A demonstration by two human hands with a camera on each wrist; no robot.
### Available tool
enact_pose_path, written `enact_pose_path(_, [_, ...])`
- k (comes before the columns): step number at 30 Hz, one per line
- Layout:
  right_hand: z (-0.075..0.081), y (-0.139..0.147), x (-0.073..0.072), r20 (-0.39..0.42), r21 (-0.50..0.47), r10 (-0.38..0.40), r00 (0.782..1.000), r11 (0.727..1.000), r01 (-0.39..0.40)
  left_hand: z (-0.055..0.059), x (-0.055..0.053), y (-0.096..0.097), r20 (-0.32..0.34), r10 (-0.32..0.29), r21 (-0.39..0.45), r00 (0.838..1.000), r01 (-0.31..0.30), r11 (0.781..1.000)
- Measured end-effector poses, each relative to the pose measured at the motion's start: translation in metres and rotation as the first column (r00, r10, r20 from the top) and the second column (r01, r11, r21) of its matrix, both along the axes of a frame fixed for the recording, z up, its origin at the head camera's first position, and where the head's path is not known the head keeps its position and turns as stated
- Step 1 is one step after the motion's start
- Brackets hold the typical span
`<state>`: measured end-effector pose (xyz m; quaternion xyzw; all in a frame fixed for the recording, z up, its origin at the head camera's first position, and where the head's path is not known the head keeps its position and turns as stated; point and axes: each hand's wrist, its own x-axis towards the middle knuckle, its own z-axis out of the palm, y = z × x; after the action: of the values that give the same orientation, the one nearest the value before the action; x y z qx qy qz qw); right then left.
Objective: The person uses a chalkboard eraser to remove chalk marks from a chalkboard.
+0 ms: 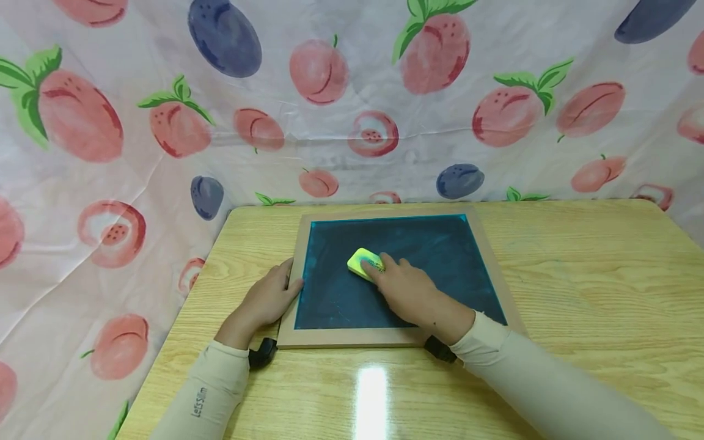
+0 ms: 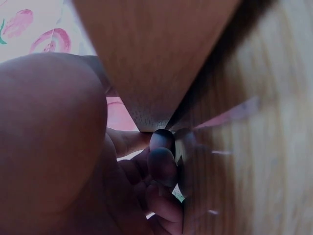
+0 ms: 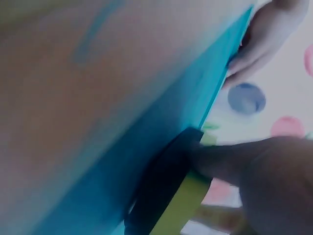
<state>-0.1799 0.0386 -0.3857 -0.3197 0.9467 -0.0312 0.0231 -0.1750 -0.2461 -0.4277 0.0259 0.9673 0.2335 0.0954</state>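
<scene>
A small blackboard (image 1: pixel 440 238) with a light wooden frame lies flat on the table. My right hand (image 1: pixel 409 290) grips a yellow board eraser (image 1: pixel 360 260) near the middle of the black surface. In the right wrist view, the dark pad of the eraser (image 3: pixel 161 181) faces the board, with thumb and fingers on opposite sides of its yellow body. At the board's left edge, my left hand (image 1: pixel 266 299) holds the frame, thumb on top. The left wrist view shows its fingers (image 2: pixel 164 166) curled low against the side of the frame (image 2: pixel 156 54).
The wood-grain table (image 1: pixel 583 293) extends to the right of the board and in front of it. A fruit-print cloth (image 1: pixel 363 73) hangs behind and along the left. Faint pale marks show on the board's lower left. Dark wrist devices sit under both wrists.
</scene>
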Motion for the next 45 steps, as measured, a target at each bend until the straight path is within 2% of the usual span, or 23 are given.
enact_pose_path(6, [0.000, 0.035, -0.023, -0.057, 0.016, -0.119, 0.991, 0.993, 0.120, 0.001, 0.000, 0.001, -0.002, -0.003, -0.003, 1.000, 0.003, 1.000])
enact_pose_path(11, [0.001, 0.067, -0.038, -0.055, 0.015, -0.188, 0.981, 0.982, 0.189, 0.001, 0.000, 0.001, 0.004, -0.001, -0.003, 1.000, 0.001, 1.000])
enact_pose_path(16, [0.002, 0.088, -0.046, -0.061, 0.023, -0.239, 0.969, 0.970, 0.241, 0.001, 0.001, 0.000, -0.003, -0.003, -0.004, 1.000, 0.003, 1.000])
enact_pose_path(21, [0.002, 0.093, -0.047, -0.082, 0.030, -0.240, 0.967, 0.969, 0.243, 0.000, 0.001, 0.000, -0.007, -0.008, -0.002, 1.000, 0.008, 1.000])
enact_pose_path(27, [0.001, 0.091, -0.043, -0.102, 0.010, -0.239, 0.966, 0.970, 0.241, 0.000, 0.000, 0.001, -0.012, -0.011, -0.002, 1.000, 0.011, 1.000])
enact_pose_path(33, [0.001, 0.082, -0.034, -0.108, -0.010, -0.193, 0.975, 0.981, 0.193, 0.001, 0.000, 0.001, -0.005, -0.008, 0.002, 1.000, 0.008, 1.000])
enact_pose_path(38, [-0.001, 0.063, -0.018, -0.085, -0.031, -0.142, 0.986, 0.990, 0.140, 0.000, 0.000, 0.001, -0.003, -0.005, -0.002, 1.000, 0.005, 1.000])
enact_pose_path(45, [-0.003, 0.030, 0.015, -0.086, -0.025, 0.011, 0.996, 1.000, -0.013, 0.000, 0.000, 0.000, -0.007, -0.011, -0.003, 1.000, 0.011, 1.000])
